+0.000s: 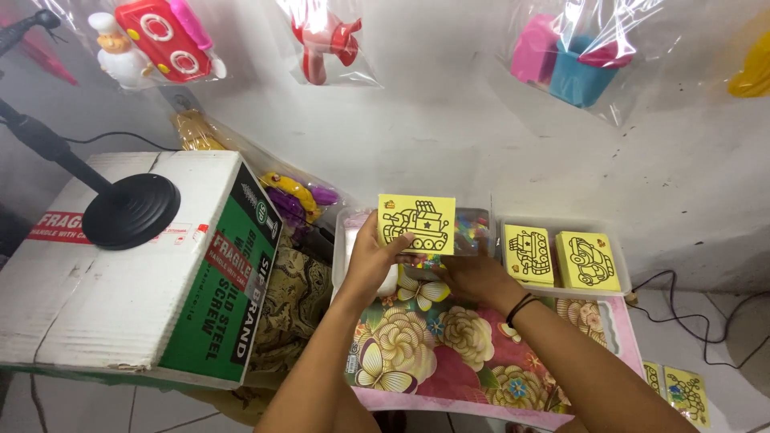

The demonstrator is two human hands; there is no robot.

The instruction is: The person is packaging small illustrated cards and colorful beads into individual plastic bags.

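Observation:
My left hand (370, 261) holds up a yellow square card (416, 224) with a black outline drawing of a tank, gripping its lower left edge. Just below the card's right side, my right hand (473, 277), with a dark band on the wrist, closes on something small and colourful that I cannot make out. Behind the card sits a clear plastic box (475, 228) holding small coloured items. To the right, a clear tray (561, 293) carries two stacks of similar yellow cards (528, 253) (588, 260).
A floral cloth (433, 345) covers the low table under my arms. A large cardboard box (120, 305) with a round black stand base (130, 210) on top stands at left. Bagged plastic toys (160, 40) hang on the white wall. More yellow cards (678, 391) lie on the floor at right.

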